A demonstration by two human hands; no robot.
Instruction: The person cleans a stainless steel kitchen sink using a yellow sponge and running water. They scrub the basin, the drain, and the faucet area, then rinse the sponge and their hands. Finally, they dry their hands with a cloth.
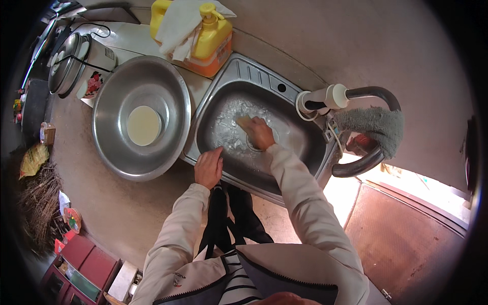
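Inside the stainless steel sink (pixel 301 146), my right hand (pixel 260 133) grips a yellowish sponge (pixel 244 121). Shallow, bubbly water (pixel 230 127) spreads over the basin floor around it, and the round drain lies partly hidden behind the hand. My left hand (pixel 209 167) rests at the sink's near left rim, its fingers extended and holding nothing. To the left of the sink stands a wide steel basin (pixel 110 129), with a round cream-coloured disc or bowl (pixel 143 126) at its bottom; which of these it is I cannot tell.
Behind the basin are a yellow pump jug (pixel 209 42) draped with a white cloth (pixel 177 28) and a lidded, flower-printed pot (pixel 91 65). A white tap unit (pixel 324 100) and a grey towel (pixel 368 124) over a curved dark pipe (pixel 356 167) flank the sink's right. Dry twigs (pixel 38 194) lie far left.
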